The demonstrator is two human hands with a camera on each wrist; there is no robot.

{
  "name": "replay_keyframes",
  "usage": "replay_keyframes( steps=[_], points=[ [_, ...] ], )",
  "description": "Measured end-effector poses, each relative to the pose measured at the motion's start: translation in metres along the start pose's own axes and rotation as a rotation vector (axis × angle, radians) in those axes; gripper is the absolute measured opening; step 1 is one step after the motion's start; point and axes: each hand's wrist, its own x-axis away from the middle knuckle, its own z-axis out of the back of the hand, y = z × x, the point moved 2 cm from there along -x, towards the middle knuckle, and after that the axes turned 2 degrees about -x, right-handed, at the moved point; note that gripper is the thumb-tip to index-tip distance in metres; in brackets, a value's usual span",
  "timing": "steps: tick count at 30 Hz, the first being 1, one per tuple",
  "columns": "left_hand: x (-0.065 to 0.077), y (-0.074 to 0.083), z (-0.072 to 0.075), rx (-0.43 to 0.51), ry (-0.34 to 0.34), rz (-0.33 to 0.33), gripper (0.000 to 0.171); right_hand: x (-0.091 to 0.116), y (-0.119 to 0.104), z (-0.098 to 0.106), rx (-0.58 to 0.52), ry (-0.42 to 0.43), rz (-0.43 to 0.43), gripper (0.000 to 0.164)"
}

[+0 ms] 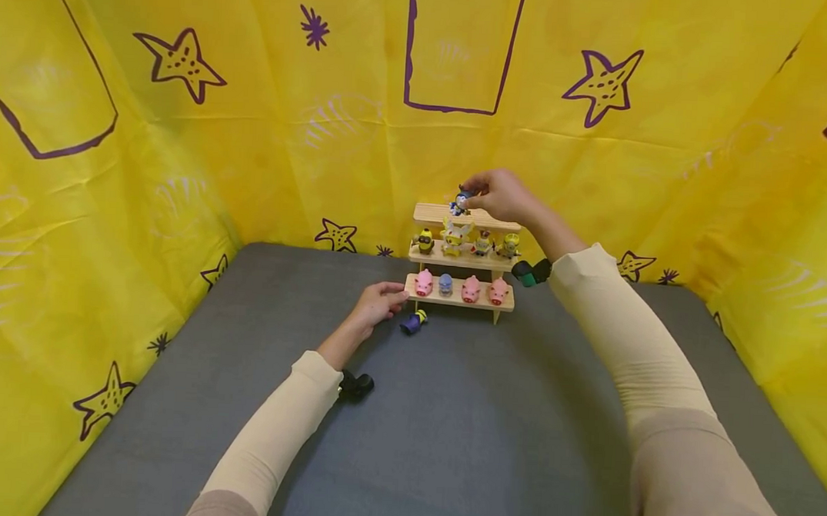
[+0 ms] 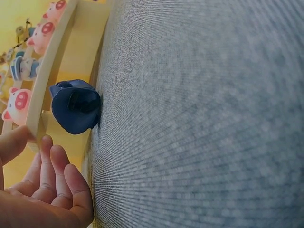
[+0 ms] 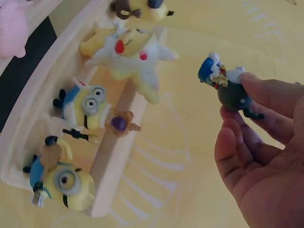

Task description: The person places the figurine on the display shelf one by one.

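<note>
A three-tier wooden display stand faces me. My left hand pinches the left end of its lowest shelf between thumb and fingers. Above the top shelf, my right hand holds a small figurine with a blue hat and dark round body, pinched by thumb and fingertips. Several yellow figurines, among them a one-eyed minion and a white-and-yellow one, line the middle shelf. Pink pig figurines and one blue-grey figurine stand on the lowest.
A dark blue figurine with a yellow end lies on its side on the grey tabletop, in front of the stand near my left hand. Behind and at both sides hangs a yellow cloth printed with starfish. Each wrist carries a dark camera.
</note>
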Motion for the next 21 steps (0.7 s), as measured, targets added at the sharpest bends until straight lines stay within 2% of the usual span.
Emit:
replay_keyframes(
  steps=[9,15,21],
  points=[
    [-0.001,0.000,0.000,-0.010,0.005,0.003,0.038,-0.022,0.002,-0.018,0.142,-0.018,0.005,0.038],
    [-0.002,-0.001,0.000,-0.011,0.004,0.014,0.038,-0.030,0.008,-0.022,0.149,0.023,0.007,0.035],
    [-0.002,0.001,0.001,-0.016,0.003,0.007,0.038,-0.033,0.013,-0.025,0.196,0.029,0.021,0.035]
  ],
)
